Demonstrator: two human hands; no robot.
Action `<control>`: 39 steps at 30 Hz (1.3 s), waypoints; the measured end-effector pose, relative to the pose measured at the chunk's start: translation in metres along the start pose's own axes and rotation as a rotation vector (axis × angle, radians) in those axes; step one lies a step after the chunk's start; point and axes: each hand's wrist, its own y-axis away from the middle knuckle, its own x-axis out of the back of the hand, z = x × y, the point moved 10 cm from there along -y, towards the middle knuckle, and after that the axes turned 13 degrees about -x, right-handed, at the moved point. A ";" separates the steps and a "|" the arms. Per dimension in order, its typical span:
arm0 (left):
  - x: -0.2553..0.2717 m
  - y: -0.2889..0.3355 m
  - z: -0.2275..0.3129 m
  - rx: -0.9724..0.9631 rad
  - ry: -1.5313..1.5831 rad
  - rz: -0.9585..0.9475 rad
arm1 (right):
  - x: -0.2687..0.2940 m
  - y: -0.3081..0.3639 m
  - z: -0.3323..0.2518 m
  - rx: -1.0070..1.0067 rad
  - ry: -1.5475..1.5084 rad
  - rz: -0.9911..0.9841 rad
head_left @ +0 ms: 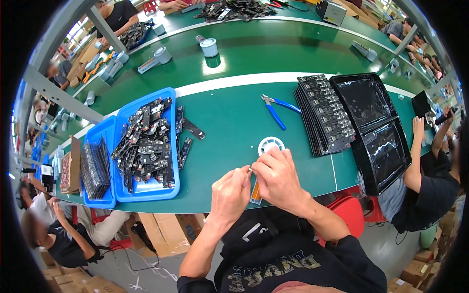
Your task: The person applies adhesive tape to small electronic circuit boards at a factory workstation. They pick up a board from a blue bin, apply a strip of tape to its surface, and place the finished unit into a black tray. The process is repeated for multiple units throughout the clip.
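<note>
At the near table edge my left hand (230, 198) and my right hand (281, 178) meet, fingers pinched together. Between the fingertips is something small that I cannot make out. Just beyond my right hand, and partly hidden by it, lies a round white part (267, 141) with openings in its face. Under the hands shows an orange strip (256, 189) with a pale end; whether it joins the white part is hidden. Farther off, blue-handled side cutters (274, 108) lie on the green table with their jaws apart.
Left, a blue tray (177, 166) holds a heap of small black circuit boards, several spilling beside it; another blue tray (114, 195) holds bubble-wrapped pieces. Right stand stacked board panels (326, 115) and a black tray (388, 151). Co-workers sit on both sides. A green conveyor (273, 49) runs beyond.
</note>
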 end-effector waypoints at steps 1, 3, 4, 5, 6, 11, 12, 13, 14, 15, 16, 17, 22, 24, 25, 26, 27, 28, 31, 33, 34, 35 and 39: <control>0.000 0.000 0.000 -0.002 -0.005 0.007 | 0.000 0.000 0.000 0.004 0.001 -0.001; 0.002 -0.001 0.000 -0.016 -0.008 0.025 | 0.001 -0.001 -0.001 0.009 0.003 0.000; 0.002 -0.002 0.000 -0.024 -0.009 0.033 | 0.000 0.000 -0.001 0.014 0.017 0.000; 0.001 0.000 -0.002 0.006 -0.009 0.033 | -0.001 0.001 -0.002 0.019 0.031 0.001; 0.001 0.001 -0.005 0.029 -0.010 0.032 | -0.001 0.000 -0.002 0.023 0.045 0.008; 0.003 0.002 -0.005 0.002 -0.016 0.100 | 0.001 0.000 -0.005 0.013 0.048 0.032; 0.002 0.002 -0.005 -0.006 -0.022 0.100 | 0.001 0.001 -0.004 0.011 0.042 0.039; 0.002 0.002 -0.004 -0.013 -0.028 0.100 | 0.002 0.002 -0.003 0.009 0.036 0.058; 0.002 0.001 -0.004 -0.001 -0.031 0.090 | 0.001 0.003 0.000 0.007 0.031 0.077; 0.003 -0.003 -0.004 0.012 -0.036 0.081 | 0.002 0.004 0.000 0.006 0.024 0.095; 0.004 -0.005 -0.004 0.026 -0.041 0.071 | 0.003 0.004 0.002 -0.001 0.015 0.103; 0.003 -0.003 -0.007 0.061 -0.015 0.066 | 0.005 0.006 0.004 -0.008 0.006 0.110; 0.002 -0.001 -0.006 0.043 -0.019 0.105 | 0.009 0.004 0.004 -0.019 -0.010 0.102; 0.002 -0.003 -0.004 0.001 -0.047 0.086 | 0.008 0.004 0.004 -0.023 -0.016 0.098; 0.002 -0.003 -0.002 -0.019 -0.062 0.076 | 0.009 0.004 0.004 -0.022 -0.024 0.106; 0.001 -0.003 -0.001 -0.017 -0.074 0.071 | 0.010 0.004 0.004 -0.021 -0.032 0.115; 0.000 -0.004 0.000 -0.016 -0.089 0.064 | 0.010 0.003 0.004 -0.019 -0.042 0.126; -0.001 -0.004 0.001 -0.017 -0.103 0.058 | 0.009 0.003 0.003 -0.016 -0.038 0.118; -0.003 -0.002 -0.001 0.024 -0.092 0.026 | 0.008 0.003 0.003 -0.008 -0.032 0.098; -0.001 -0.004 -0.001 0.018 -0.067 0.043 | 0.008 0.003 0.002 -0.003 -0.037 0.088; -0.001 -0.004 -0.001 0.016 -0.053 0.052 | 0.009 0.003 0.003 -0.003 -0.042 0.096; -0.001 -0.004 -0.001 0.025 -0.046 0.055 | 0.009 0.003 0.004 -0.002 -0.048 0.104; -0.002 0.000 -0.004 0.066 0.003 0.108 | 0.008 0.003 0.003 -0.004 -0.050 0.108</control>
